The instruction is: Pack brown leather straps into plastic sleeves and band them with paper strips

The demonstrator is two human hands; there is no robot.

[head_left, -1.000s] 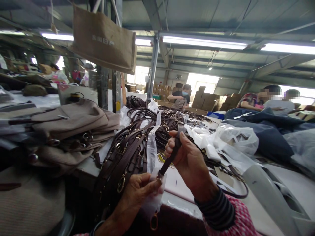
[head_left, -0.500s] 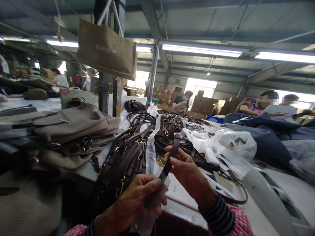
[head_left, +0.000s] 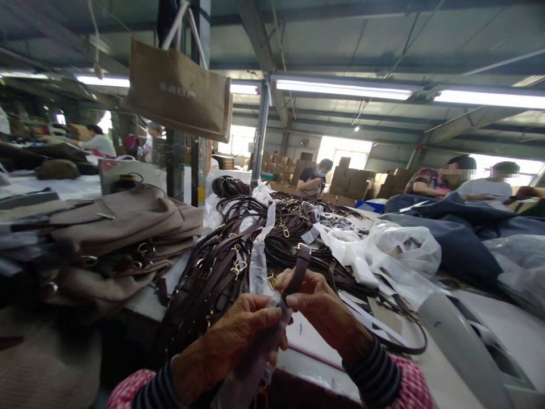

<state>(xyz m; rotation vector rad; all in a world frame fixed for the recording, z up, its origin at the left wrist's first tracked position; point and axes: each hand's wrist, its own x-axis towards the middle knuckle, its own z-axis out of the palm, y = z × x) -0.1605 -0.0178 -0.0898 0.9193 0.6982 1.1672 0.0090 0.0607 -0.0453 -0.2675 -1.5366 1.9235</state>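
Note:
A dark brown leather strap (head_left: 300,264) with a gold buckle at its upper end runs down between my two hands. Its lower part lies inside a clear plastic sleeve (head_left: 251,363). My left hand (head_left: 251,321) is closed around the sleeve near its mouth, thumb on top. Just above, my right hand (head_left: 317,298) pinches the bare strap between thumb and fingers. The two thumbs almost meet where strap and sleeve join. Behind my hands lies a big heap of similar brown straps (head_left: 204,284) with gold clasps.
Taupe bags (head_left: 123,216) are piled on the left, and a brown tote (head_left: 179,91) hangs from a post above. White plastic wrapping (head_left: 400,250) and dark blue fabric (head_left: 460,238) lie on the right. Several people sit or stand farther back, near stacked cartons (head_left: 351,182).
My right hand has slid down the strap, closer to my left hand. The strap sits deeper in the sleeve, and its buckle end is lower.

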